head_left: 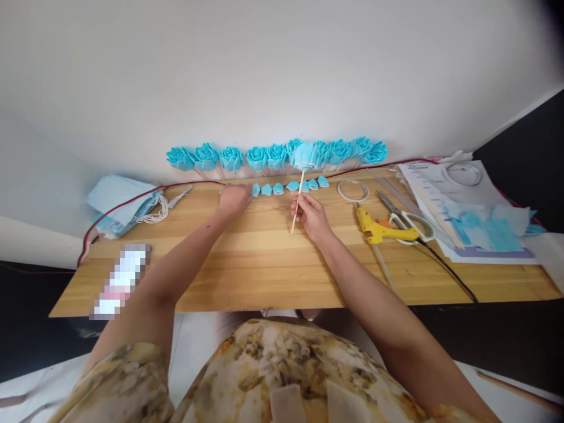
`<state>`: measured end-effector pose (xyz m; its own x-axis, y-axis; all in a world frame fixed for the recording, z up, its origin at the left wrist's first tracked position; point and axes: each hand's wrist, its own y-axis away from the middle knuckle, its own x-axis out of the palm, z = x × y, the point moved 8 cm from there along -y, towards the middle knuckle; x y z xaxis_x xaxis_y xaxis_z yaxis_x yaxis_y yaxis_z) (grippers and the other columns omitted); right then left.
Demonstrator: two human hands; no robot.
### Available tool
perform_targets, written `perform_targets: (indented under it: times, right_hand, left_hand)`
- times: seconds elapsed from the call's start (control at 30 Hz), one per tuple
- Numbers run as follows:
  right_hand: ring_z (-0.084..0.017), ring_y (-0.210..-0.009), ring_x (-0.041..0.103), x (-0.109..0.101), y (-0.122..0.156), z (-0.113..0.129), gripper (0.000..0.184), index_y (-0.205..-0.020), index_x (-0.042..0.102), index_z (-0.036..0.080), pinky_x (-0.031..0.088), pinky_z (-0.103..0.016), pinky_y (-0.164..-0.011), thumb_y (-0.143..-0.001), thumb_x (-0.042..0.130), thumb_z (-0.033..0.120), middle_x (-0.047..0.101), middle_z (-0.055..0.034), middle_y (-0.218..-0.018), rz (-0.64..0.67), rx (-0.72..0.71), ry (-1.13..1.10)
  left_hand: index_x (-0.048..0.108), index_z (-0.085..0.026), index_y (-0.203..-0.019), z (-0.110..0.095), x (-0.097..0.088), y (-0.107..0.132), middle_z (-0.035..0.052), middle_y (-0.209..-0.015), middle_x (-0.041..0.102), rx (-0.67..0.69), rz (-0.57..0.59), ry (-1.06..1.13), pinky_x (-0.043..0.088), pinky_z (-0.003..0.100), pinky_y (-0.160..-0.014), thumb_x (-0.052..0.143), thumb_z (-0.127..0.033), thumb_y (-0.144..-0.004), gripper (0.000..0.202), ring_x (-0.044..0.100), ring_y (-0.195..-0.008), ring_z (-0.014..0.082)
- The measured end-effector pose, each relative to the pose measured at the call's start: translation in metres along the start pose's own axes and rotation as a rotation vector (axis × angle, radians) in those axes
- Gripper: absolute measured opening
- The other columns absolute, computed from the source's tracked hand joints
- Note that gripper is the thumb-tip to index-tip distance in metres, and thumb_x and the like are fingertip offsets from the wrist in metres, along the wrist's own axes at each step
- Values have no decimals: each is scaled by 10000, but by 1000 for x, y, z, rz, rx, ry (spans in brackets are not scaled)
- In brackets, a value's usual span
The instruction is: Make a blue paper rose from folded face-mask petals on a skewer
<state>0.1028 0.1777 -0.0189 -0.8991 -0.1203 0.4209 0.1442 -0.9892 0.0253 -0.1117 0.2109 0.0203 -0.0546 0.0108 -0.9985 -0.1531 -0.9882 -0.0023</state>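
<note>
My right hand (311, 215) is closed on a thin wooden stick (298, 202) that stands tilted, with a partly built blue paper flower (305, 155) at its top. My left hand (233, 197) rests far across the wooden table (264, 264), fingers curled down over the left end of a row of small folded blue petals (288, 187). Whether it grips a petal is hidden. Finished blue paper roses (231, 157) lean in a line against the white wall behind the petals.
A yellow glue gun (379, 230) with a black cord, scissors (403, 217) and a roll of white tape (352, 190) lie to the right. Papers and blue scraps (476, 226) fill the far right. Blue sheets (118, 197), white string and a red cable sit at left.
</note>
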Motion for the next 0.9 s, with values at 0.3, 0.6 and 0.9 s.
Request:
perform_targets:
  times: [0.3,0.6,0.9]
  right_hand:
    - [-98,-579,547,1,0,-1,494,-971,713,223,342,-223,-477,-661,826,590,625,30,-678,1,12,6]
    - [-84,-556,551,2,0,0,511,-945,726,216,351,-205,-456,-624,851,594,635,37,-658,-1,4,-22]
    - [-84,-550,545,-2,-1,0,448,-957,724,215,350,-208,-458,-671,833,542,635,38,-661,-7,5,-65]
  left_hand:
    - [742,-176,-1044,-5,4,-1,153,-1090,765,-72,-18,82,474,361,-819,512,-310,-951,282,703,-997,305]
    - [760,-166,-1067,10,-19,23,139,-972,766,-148,-86,262,424,310,-711,462,-367,-986,369,677,-876,269]
    - [727,-192,-780,-109,-66,89,35,-714,688,448,77,981,446,261,-623,523,-464,-961,386,594,-653,151]
